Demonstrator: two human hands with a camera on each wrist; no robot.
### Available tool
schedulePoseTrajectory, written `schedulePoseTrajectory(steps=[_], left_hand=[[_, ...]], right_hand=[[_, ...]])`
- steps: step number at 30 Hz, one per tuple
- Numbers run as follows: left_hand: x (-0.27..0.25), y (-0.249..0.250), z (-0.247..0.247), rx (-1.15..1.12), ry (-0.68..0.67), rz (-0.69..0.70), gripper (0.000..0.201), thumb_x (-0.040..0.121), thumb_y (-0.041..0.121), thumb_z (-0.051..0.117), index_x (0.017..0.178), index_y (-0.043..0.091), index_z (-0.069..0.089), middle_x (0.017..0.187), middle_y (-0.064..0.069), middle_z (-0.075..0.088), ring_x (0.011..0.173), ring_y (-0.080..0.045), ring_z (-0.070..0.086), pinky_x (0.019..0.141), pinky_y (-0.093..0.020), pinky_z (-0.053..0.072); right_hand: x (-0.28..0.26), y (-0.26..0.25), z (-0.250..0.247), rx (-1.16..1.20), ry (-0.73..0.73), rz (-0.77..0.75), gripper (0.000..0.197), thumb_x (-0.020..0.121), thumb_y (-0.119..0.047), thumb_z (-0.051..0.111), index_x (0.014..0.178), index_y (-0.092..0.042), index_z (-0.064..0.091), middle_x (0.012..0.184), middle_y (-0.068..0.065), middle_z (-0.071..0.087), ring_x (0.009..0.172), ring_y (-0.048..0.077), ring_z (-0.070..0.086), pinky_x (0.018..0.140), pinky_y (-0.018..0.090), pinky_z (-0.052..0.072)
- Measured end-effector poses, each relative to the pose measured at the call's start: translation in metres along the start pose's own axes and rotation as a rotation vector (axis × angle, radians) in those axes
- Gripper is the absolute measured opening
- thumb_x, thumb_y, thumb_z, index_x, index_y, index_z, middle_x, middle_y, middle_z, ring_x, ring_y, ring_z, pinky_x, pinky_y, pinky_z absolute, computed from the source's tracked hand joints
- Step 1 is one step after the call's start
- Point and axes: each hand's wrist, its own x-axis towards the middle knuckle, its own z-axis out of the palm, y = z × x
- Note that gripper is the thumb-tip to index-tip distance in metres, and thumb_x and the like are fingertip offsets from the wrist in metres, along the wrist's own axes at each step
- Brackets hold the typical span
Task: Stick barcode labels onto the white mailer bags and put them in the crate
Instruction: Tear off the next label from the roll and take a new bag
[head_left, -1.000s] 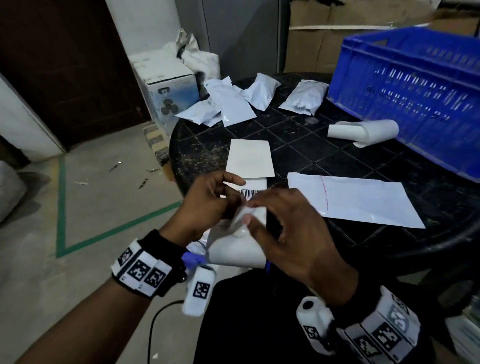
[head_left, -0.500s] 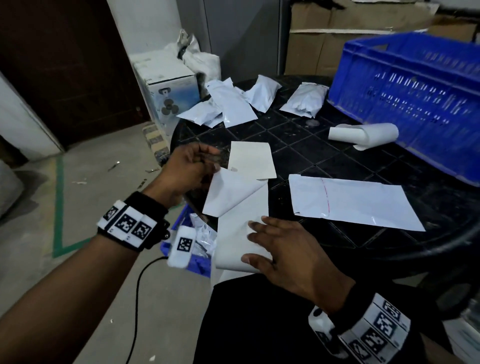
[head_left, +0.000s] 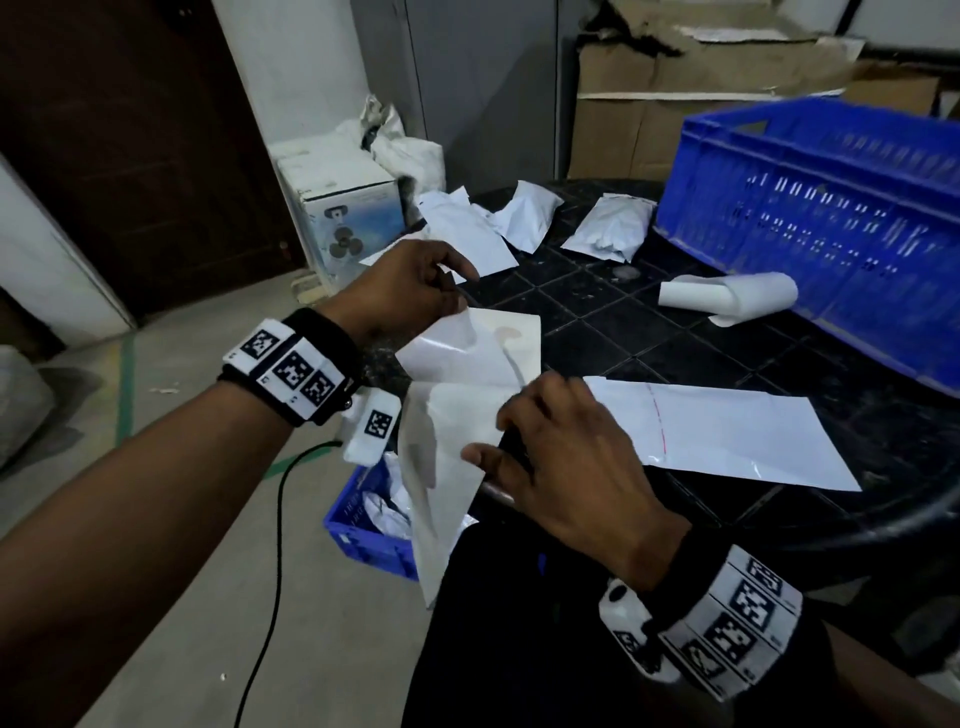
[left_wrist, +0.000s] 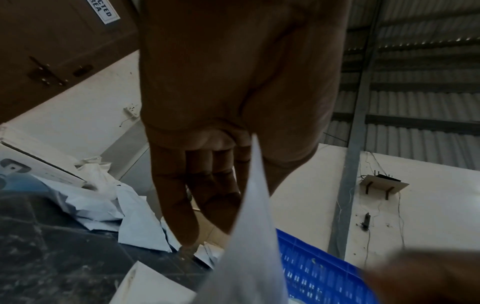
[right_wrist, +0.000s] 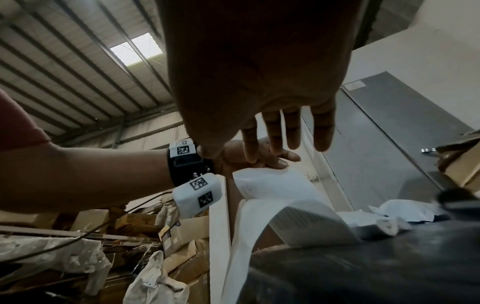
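At the near edge of the black table (head_left: 597, 322), my left hand (head_left: 410, 291) pinches the top corner of a barcode label (head_left: 467, 353) and holds it partly peeled off the label strip (head_left: 441, 478). The strip hangs over the table edge. My right hand (head_left: 561, 447) presses it down with straight, spread fingers. In the right wrist view a barcode (right_wrist: 303, 218) shows on the strip's curl. The left wrist view has the label's edge (left_wrist: 254, 226) rising between thumb and fingers (left_wrist: 207, 195). A flat white mailer bag (head_left: 727, 431) lies just right of my right hand. The blue crate (head_left: 821, 218) stands at the back right.
A label roll (head_left: 727, 299) lies in front of the crate. Stuffed mailer bags (head_left: 608, 234) lie at the table's far side. A small blue bin (head_left: 374, 525) with scraps sits on the floor below the strip. A fan box (head_left: 348, 218) and cardboard boxes (head_left: 675, 104) stand behind.
My left hand has pulled the label up and away from the strip, peeling more of it free. My right hand has moved forward along the strip and now presses it at the table edge.
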Motion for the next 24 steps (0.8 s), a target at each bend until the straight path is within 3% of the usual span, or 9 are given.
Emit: schedulePoseTrajectory(steps=[2, 4, 6, 9, 14, 15, 18, 21, 24], left_hand=[[0.000, -0.003, 0.005, -0.008, -0.057, 0.020, 0.025, 0.089, 0.006, 0.076, 0.110, 0.019, 0.072, 0.097, -0.015, 0.077, 0.081, -0.022, 0.072, 0.078, -0.038, 0.059], [-0.001, -0.005, 0.009, 0.009, -0.089, 0.051, 0.026, 0.088, 0.006, 0.077, 0.110, 0.020, 0.072, 0.099, -0.011, 0.078, 0.086, -0.020, 0.072, 0.080, -0.044, 0.058], [-0.003, -0.005, 0.010, 0.057, -0.100, 0.075, 0.030, 0.086, 0.006, 0.079, 0.111, 0.020, 0.072, 0.098, -0.009, 0.077, 0.086, -0.023, 0.072, 0.080, -0.042, 0.058], [-0.009, -0.009, 0.008, 0.158, -0.125, 0.110, 0.037, 0.082, 0.005, 0.081, 0.114, 0.020, 0.070, 0.094, 0.000, 0.077, 0.086, -0.017, 0.072, 0.081, -0.033, 0.058], [-0.011, -0.019, 0.001, 0.150, -0.062, 0.085, 0.034, 0.085, 0.004, 0.078, 0.114, 0.019, 0.068, 0.091, 0.009, 0.076, 0.072, 0.005, 0.067, 0.065, -0.011, 0.048], [-0.010, -0.020, -0.003, 0.140, -0.047, 0.071, 0.035, 0.086, 0.005, 0.078, 0.115, 0.020, 0.067, 0.091, 0.008, 0.076, 0.072, 0.005, 0.068, 0.064, -0.013, 0.051], [-0.004, -0.019, -0.017, 0.140, -0.012, 0.052, 0.032, 0.088, 0.005, 0.076, 0.115, 0.022, 0.067, 0.090, 0.000, 0.077, 0.079, -0.014, 0.073, 0.074, -0.036, 0.060], [0.004, -0.014, -0.031, 0.164, 0.046, 0.066, 0.028, 0.090, 0.006, 0.074, 0.113, 0.023, 0.068, 0.085, 0.003, 0.076, 0.067, -0.008, 0.067, 0.068, -0.032, 0.055], [0.011, -0.009, -0.043, 0.190, 0.074, 0.075, 0.028, 0.091, 0.004, 0.071, 0.113, 0.020, 0.068, 0.086, 0.000, 0.077, 0.060, -0.007, 0.064, 0.066, -0.036, 0.056]], right_hand=[[0.007, -0.006, -0.003, -0.012, 0.030, -0.075, 0.066, 0.096, -0.077, 0.034, 0.129, -0.026, 0.060, 0.144, 0.002, 0.053, 0.134, 0.026, 0.046, 0.103, 0.043, 0.043], [0.013, -0.010, 0.003, -0.067, -0.151, -0.137, 0.083, 0.095, -0.081, 0.022, 0.149, -0.022, 0.046, 0.161, 0.004, 0.042, 0.151, 0.025, 0.031, 0.115, 0.048, 0.033], [0.013, -0.010, 0.015, -0.101, -0.321, -0.169, 0.100, 0.090, -0.086, 0.010, 0.156, -0.016, 0.036, 0.164, 0.007, 0.037, 0.155, 0.025, 0.026, 0.121, 0.051, 0.029], [0.006, -0.007, 0.027, -0.063, -0.408, -0.176, 0.113, 0.080, -0.088, -0.001, 0.158, -0.014, 0.033, 0.164, 0.009, 0.037, 0.153, 0.024, 0.031, 0.122, 0.051, 0.027], [-0.005, -0.006, 0.032, -0.074, -0.496, -0.158, 0.107, 0.083, -0.088, 0.006, 0.163, -0.019, 0.023, 0.171, 0.003, 0.017, 0.158, 0.022, 0.018, 0.126, 0.051, 0.019], [-0.006, -0.006, 0.032, -0.079, -0.506, -0.156, 0.103, 0.086, -0.087, 0.010, 0.163, -0.019, 0.023, 0.172, 0.002, 0.015, 0.158, 0.021, 0.016, 0.126, 0.051, 0.017], [-0.006, -0.002, 0.032, -0.092, -0.502, -0.166, 0.092, 0.093, -0.083, 0.022, 0.161, -0.022, 0.027, 0.172, 0.001, 0.015, 0.158, 0.020, 0.015, 0.125, 0.052, 0.018], [-0.005, -0.002, 0.030, -0.086, -0.499, -0.176, 0.095, 0.090, -0.085, 0.016, 0.159, -0.023, 0.031, 0.172, 0.000, 0.017, 0.158, 0.020, 0.017, 0.125, 0.052, 0.020], [-0.003, -0.004, 0.025, -0.065, -0.499, -0.181, 0.109, 0.079, -0.092, 0.004, 0.158, -0.023, 0.033, 0.171, 0.000, 0.018, 0.157, 0.020, 0.019, 0.124, 0.052, 0.021]])
